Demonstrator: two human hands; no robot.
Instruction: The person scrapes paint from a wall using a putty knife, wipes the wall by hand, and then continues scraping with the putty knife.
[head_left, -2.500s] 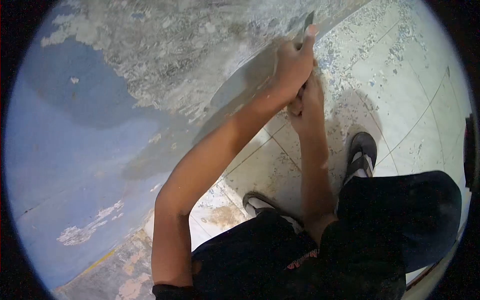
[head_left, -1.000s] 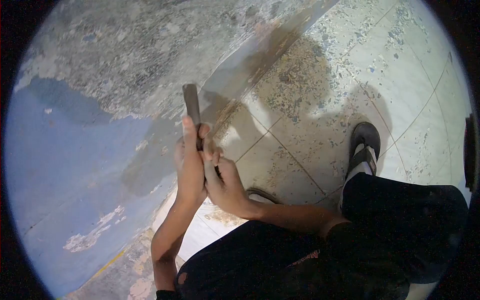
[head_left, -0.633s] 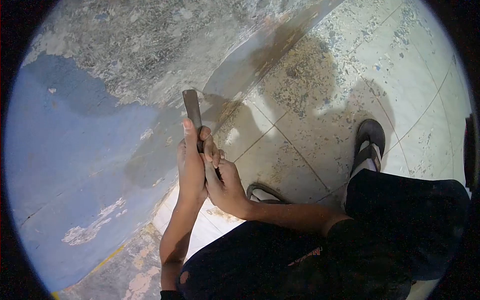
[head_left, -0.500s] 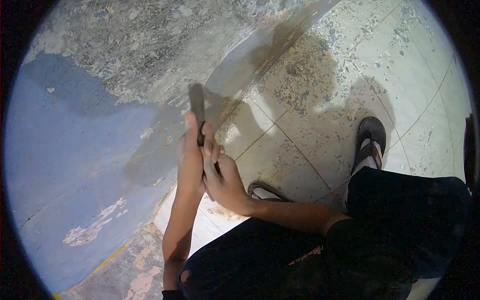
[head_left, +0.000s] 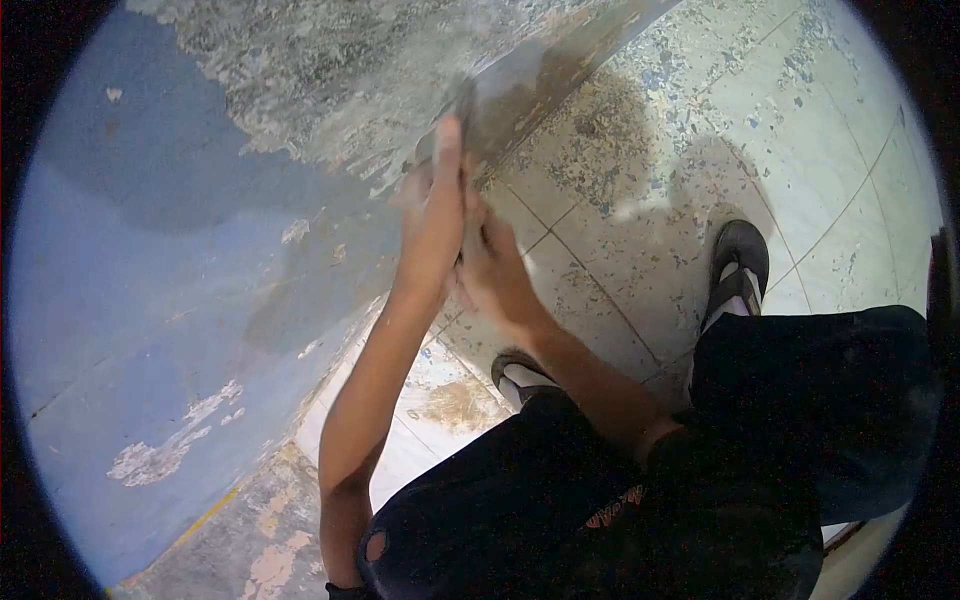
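Observation:
A dark, flat scraper-like tool [head_left: 465, 100], blurred by motion, points up from between my hands, its tip near the border of bare plaster and the strip along the wall's foot. My left hand [head_left: 435, 225] is wrapped round it, thumb stretched along the tool. Pressed against its right side, my right hand [head_left: 495, 265] grips the lower part, mostly hidden between the palms. The wall [head_left: 180, 280] has blue paint, with a rough grey stripped patch [head_left: 330, 90] at the top.
Paint flakes [head_left: 640, 130] lie scattered over the tiled floor [head_left: 600, 290]. Two sandalled feet stand on the tiles, one at the right [head_left: 738, 265] and one near the centre [head_left: 520, 375]. Dark-clothed legs [head_left: 800, 400] fill the lower right. A rough grey strip [head_left: 250, 540] runs along the bottom left.
Both hands and the tool have moved up and to the right, along the wall's lower edge. The view has shifted slightly, and the stripped patch sits higher.

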